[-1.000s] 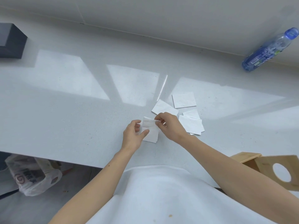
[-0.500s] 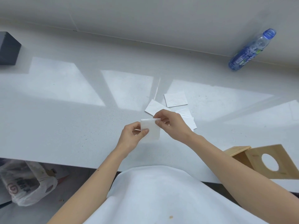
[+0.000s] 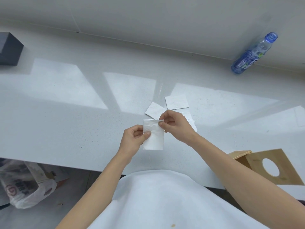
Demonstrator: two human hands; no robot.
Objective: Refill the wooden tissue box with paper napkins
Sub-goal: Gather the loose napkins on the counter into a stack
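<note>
A folded white paper napkin (image 3: 154,138) hangs upright above the white counter (image 3: 66,113), held by both hands. My left hand (image 3: 132,139) pinches its left edge. My right hand (image 3: 175,125) pinches its top right corner. Behind my hands, several more folded napkins (image 3: 176,101) lie flat on the counter, partly hidden by my right hand. The wooden tissue box (image 3: 267,166) lies tipped at the counter's near right edge. Its panel with the round hole faces me.
A blue plastic bottle (image 3: 252,54) leans against the wall at the far right. A dark grey block (image 3: 9,49) sits at the far left. Below the counter's front edge on the left, a plastic bag (image 3: 28,184) lies on the floor.
Both hands have lifted the napkin off the counter, and it now hangs upright and longer than before. The view has shifted a little, so the wooden box shows more.
</note>
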